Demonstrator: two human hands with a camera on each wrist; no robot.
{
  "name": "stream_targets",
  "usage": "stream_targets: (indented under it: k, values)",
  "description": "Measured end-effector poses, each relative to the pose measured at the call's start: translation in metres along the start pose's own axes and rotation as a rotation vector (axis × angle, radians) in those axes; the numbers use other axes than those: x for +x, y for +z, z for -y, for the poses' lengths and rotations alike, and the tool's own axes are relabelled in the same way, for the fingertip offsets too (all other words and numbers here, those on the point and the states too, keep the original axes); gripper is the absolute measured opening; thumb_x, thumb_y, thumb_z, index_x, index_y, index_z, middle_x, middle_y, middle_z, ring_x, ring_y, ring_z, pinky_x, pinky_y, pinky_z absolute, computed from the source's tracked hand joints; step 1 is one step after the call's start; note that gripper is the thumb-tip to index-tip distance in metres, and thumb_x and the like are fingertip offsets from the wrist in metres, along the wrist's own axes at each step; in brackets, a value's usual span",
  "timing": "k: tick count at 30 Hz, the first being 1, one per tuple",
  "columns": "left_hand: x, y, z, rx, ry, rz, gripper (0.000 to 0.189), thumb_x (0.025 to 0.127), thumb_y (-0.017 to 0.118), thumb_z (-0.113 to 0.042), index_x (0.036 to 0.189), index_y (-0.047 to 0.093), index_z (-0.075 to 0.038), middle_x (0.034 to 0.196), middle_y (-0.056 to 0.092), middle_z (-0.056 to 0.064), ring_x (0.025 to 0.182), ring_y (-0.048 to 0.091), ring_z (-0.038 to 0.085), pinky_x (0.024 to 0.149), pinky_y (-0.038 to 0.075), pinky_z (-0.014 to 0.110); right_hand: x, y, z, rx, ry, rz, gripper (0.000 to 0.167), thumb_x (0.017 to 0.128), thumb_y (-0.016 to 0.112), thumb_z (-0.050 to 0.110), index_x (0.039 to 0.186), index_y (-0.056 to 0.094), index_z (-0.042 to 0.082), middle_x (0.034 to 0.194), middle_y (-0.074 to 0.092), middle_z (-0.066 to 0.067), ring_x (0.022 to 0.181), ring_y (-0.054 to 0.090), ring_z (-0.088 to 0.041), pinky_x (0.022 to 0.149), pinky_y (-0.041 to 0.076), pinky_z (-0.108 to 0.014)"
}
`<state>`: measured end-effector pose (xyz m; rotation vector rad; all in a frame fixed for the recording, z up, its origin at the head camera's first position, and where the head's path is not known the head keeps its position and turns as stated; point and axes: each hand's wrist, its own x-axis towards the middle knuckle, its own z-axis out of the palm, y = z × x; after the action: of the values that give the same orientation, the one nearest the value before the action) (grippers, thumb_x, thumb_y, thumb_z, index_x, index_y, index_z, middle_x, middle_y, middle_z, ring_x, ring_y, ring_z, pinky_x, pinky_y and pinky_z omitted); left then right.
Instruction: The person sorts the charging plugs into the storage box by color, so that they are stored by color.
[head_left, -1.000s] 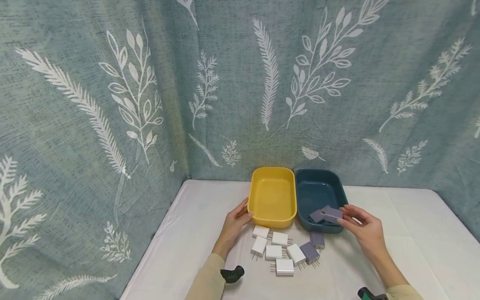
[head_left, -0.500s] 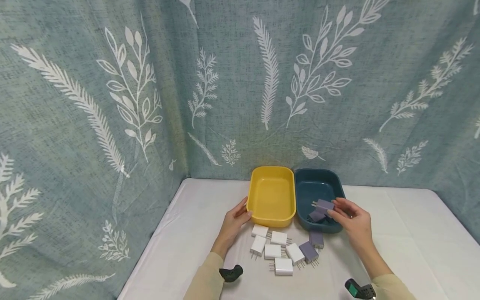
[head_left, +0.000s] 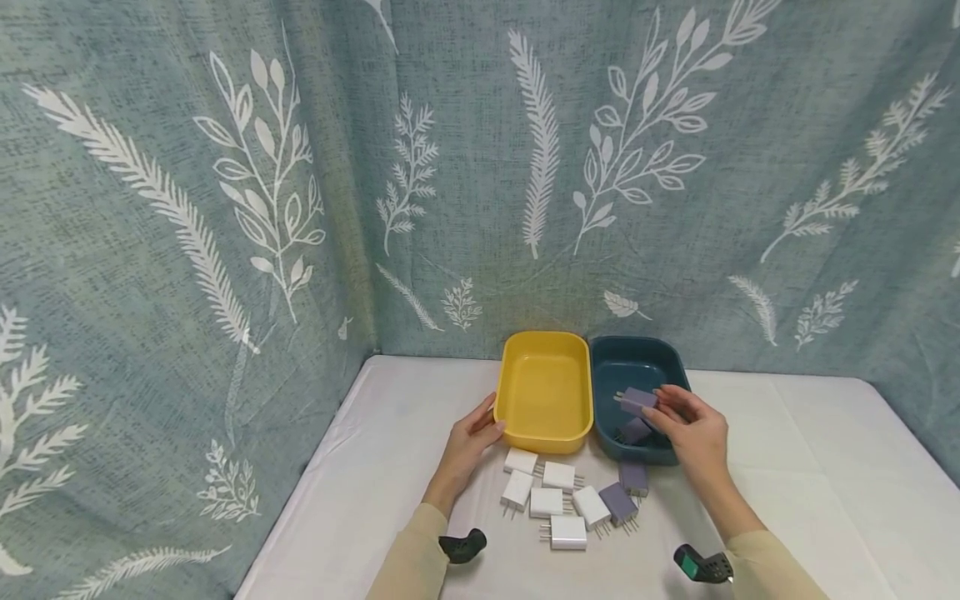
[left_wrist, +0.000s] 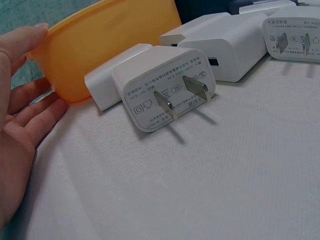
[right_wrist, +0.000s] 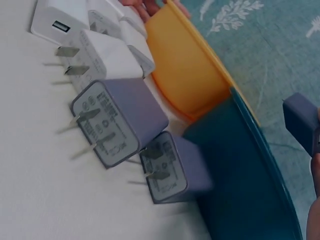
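Note:
My right hand (head_left: 699, 427) pinches a purple phone charger plug (head_left: 638, 401) over the near half of the dark blue bin (head_left: 624, 351), its prongs facing left. Below it, another purple plug (head_left: 634, 431) lies inside that bin. My left hand (head_left: 467, 446) holds the near left corner of the yellow bin (head_left: 543, 400), thumb at the rim and fingers along the outer wall in the left wrist view. Several white charger plugs (head_left: 567, 532) lie on the table in front of the bins. Two purple plugs, one nearer (right_wrist: 120, 122) and one beside the blue bin (right_wrist: 177, 167), lie alongside them.
The bins stand side by side near the back of the white-covered table (head_left: 810, 467). A green curtain (head_left: 480, 167) with white leaf prints hangs behind and to the left. Each wrist carries a black camera mount, the left one (head_left: 462, 547) close to the white plugs.
My right hand has moved left and farther into the blue bin's area, carrying the purple plug from its near right rim to over its interior. My left hand has stayed at the yellow bin.

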<state>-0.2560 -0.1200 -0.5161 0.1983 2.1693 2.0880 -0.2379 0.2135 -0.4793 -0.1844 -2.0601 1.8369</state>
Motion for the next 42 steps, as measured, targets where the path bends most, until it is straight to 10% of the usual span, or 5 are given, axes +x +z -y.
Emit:
stream_targets:
  k: [13,21,28,42]
  values:
    - [-0.001,0.001,-0.003,-0.006,0.0,0.001,0.061,0.094,0.065,-0.018,0.15,0.04,-0.016,0.144,0.053,0.016,0.127,0.056,0.027,0.094,0.053,0.022,0.006,0.012,0.006,-0.044,-0.014,-0.057,0.047,0.079,0.08,0.009,0.121,0.064,-0.002,0.118,0.067,-0.015,0.095,0.062,0.009,0.083,0.052,-0.008]
    - [0.008,0.002,0.016,-0.001,0.009,-0.018,0.061,0.093,0.066,-0.022,0.149,0.042,-0.021,0.144,0.053,0.012,0.129,0.055,0.027,0.098,0.052,0.025,0.009,0.016,0.011,0.018,0.021,-0.115,0.045,0.078,0.08,0.005,0.119,0.064,-0.003,0.103,0.067,0.006,0.093,0.064,0.007,0.082,0.052,-0.008]
    - [0.012,0.003,0.03,0.016,0.031,-0.019,0.062,0.093,0.066,-0.028,0.15,0.04,-0.025,0.146,0.051,0.009,0.132,0.053,0.024,0.099,0.051,0.024,0.01,0.017,0.013,0.001,0.06,-0.069,0.054,0.083,0.076,0.007,0.132,0.055,0.001,0.122,0.061,-0.008,0.104,0.057,0.006,0.095,0.048,-0.012]
    - [-0.001,0.001,-0.001,0.004,0.024,0.011,0.062,0.095,0.064,-0.02,0.151,0.038,-0.014,0.146,0.05,0.016,0.131,0.053,0.029,0.097,0.052,0.024,0.007,0.004,0.01,0.01,0.057,-0.049,0.052,0.084,0.075,0.006,0.132,0.056,0.0,0.116,0.064,-0.002,0.101,0.06,0.007,0.089,0.049,-0.007]
